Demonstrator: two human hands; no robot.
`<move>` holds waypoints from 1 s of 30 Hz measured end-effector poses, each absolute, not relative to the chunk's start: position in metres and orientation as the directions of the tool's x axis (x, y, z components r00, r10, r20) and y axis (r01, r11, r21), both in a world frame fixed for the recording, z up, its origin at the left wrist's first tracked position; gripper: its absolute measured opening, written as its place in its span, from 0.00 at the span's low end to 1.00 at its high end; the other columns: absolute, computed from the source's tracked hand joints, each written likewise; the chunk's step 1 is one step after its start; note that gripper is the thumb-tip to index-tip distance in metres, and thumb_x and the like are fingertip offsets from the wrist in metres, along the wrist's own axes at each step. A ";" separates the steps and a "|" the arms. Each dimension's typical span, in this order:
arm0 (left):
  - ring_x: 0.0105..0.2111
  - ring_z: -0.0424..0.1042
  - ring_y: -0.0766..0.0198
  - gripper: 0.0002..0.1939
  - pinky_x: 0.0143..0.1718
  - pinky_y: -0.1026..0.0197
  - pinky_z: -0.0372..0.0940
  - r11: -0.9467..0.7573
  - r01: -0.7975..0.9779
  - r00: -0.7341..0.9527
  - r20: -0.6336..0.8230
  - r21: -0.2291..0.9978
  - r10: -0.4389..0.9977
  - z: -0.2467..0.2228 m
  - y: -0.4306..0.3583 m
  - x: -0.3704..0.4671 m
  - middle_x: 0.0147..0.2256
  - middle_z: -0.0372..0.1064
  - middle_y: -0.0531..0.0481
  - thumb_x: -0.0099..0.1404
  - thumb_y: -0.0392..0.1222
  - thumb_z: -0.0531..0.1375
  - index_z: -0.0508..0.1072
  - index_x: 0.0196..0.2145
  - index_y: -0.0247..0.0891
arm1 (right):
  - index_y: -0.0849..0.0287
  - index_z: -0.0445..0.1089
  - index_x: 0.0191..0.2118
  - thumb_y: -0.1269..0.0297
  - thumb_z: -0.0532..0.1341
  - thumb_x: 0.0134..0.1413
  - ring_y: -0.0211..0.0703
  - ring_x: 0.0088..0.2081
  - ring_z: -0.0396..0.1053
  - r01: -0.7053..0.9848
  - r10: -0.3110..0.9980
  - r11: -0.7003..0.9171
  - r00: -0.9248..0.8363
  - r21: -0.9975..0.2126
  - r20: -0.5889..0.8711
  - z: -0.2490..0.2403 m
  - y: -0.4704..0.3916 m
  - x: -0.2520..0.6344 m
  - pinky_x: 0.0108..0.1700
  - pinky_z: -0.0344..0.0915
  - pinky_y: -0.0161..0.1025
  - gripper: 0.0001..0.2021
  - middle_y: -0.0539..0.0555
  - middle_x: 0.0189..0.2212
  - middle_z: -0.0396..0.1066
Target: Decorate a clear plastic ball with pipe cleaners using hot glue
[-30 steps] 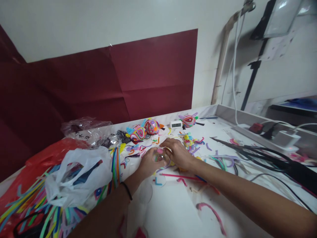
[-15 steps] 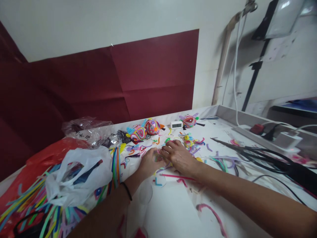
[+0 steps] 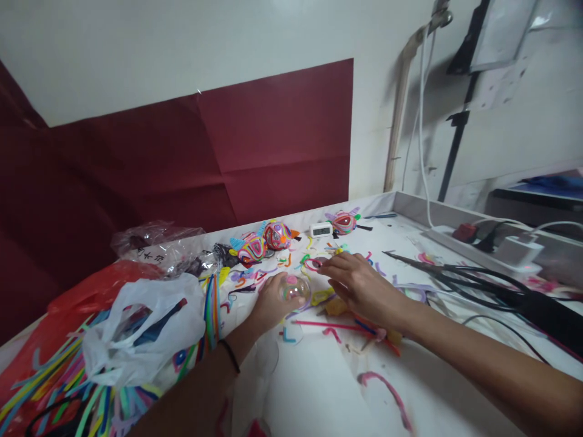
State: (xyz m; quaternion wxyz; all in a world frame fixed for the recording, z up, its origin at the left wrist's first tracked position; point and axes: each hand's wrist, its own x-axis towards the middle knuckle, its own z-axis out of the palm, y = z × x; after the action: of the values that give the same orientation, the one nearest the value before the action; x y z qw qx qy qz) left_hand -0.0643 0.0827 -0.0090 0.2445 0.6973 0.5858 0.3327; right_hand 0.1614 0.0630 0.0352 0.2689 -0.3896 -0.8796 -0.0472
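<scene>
My left hand (image 3: 269,305) is closed around a clear plastic ball (image 3: 294,290), with a small pink coil on the top of it. To the right of the ball, my right hand (image 3: 359,280) has its fingers bent and pressed together. A thin pink pipe cleaner (image 3: 311,264) curves out from its fingertips, which appear to pinch it. Below the hands, a straight pink pipe cleaner (image 3: 328,326) lies on the white table. Yellow pieces (image 3: 334,305) show partly under my right hand.
Several finished pipe-cleaner fish (image 3: 249,247) stand at the back beside a small digital clock (image 3: 321,230). Bags (image 3: 150,321) and bundled pipe cleaners (image 3: 212,312) lie left. Scissors (image 3: 416,265), black cables (image 3: 487,291) and a power strip (image 3: 483,252) are on the right.
My right hand has moved off the ball to the right, uncovering it and the pink pipe cleaner at its fingertips. My left hand still holds the ball. The view has shifted slightly.
</scene>
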 end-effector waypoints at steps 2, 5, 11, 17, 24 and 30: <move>0.55 0.64 0.50 0.35 0.56 0.51 0.57 -0.189 0.632 0.091 0.170 0.751 0.981 -0.010 0.085 -0.067 0.54 0.66 0.40 0.46 0.43 0.69 0.67 0.52 0.37 | 0.58 0.72 0.44 0.76 0.54 0.55 0.49 0.44 0.65 0.696 0.649 0.704 -0.548 -0.144 0.528 0.034 0.052 0.171 0.44 0.59 0.45 0.14 0.58 0.43 0.72; 0.54 0.66 0.53 0.29 0.54 0.54 0.60 -0.183 0.588 0.084 0.166 0.788 0.983 -0.009 0.092 -0.068 0.55 0.66 0.39 0.57 0.47 0.62 0.66 0.54 0.36 | 0.57 0.71 0.42 0.74 0.54 0.57 0.49 0.43 0.66 0.679 0.639 0.714 -0.533 -0.170 0.555 0.028 0.036 0.183 0.43 0.60 0.46 0.12 0.58 0.41 0.72; 0.46 0.70 0.57 0.12 0.50 0.57 0.62 -0.205 0.513 0.106 0.176 0.834 0.979 0.001 0.104 -0.059 0.42 0.74 0.47 0.61 0.46 0.55 0.73 0.37 0.38 | 0.56 0.71 0.42 0.72 0.51 0.61 0.50 0.43 0.67 0.663 0.613 0.719 -0.462 -0.210 0.642 0.012 0.009 0.194 0.43 0.62 0.48 0.12 0.59 0.41 0.72; 0.39 0.71 0.59 0.08 0.42 0.60 0.64 -0.161 0.459 0.093 0.133 0.874 0.987 -0.004 0.107 -0.052 0.35 0.71 0.50 0.55 0.43 0.56 0.70 0.33 0.39 | 0.58 0.69 0.46 0.74 0.52 0.62 0.49 0.44 0.66 0.618 0.571 0.752 -0.435 -0.230 0.696 0.005 -0.002 0.197 0.43 0.61 0.47 0.12 0.58 0.41 0.72; 0.39 0.71 0.59 0.09 0.42 0.59 0.64 -0.140 0.447 0.081 0.116 0.883 0.990 -0.007 0.109 -0.055 0.36 0.71 0.50 0.55 0.42 0.57 0.70 0.34 0.38 | 0.59 0.71 0.41 0.72 0.51 0.62 0.50 0.43 0.66 0.636 0.567 0.737 -0.400 -0.228 0.720 -0.006 -0.003 0.199 0.43 0.60 0.48 0.12 0.59 0.39 0.72; 0.45 0.72 0.56 0.16 0.46 0.56 0.65 -0.214 0.479 0.128 0.174 0.851 0.976 -0.005 0.112 -0.057 0.45 0.74 0.43 0.63 0.49 0.54 0.73 0.40 0.37 | 0.59 0.71 0.42 0.72 0.52 0.62 0.50 0.44 0.66 0.627 0.547 0.744 -0.376 -0.229 0.748 -0.013 -0.003 0.203 0.45 0.60 0.48 0.11 0.58 0.39 0.73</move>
State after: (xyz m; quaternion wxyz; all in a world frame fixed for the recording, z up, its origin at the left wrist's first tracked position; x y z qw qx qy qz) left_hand -0.0572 0.1120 -0.0052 0.3235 0.6777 0.5369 0.3844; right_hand 0.2028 -0.0027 -0.0126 0.4318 -0.3544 -0.8281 -0.0466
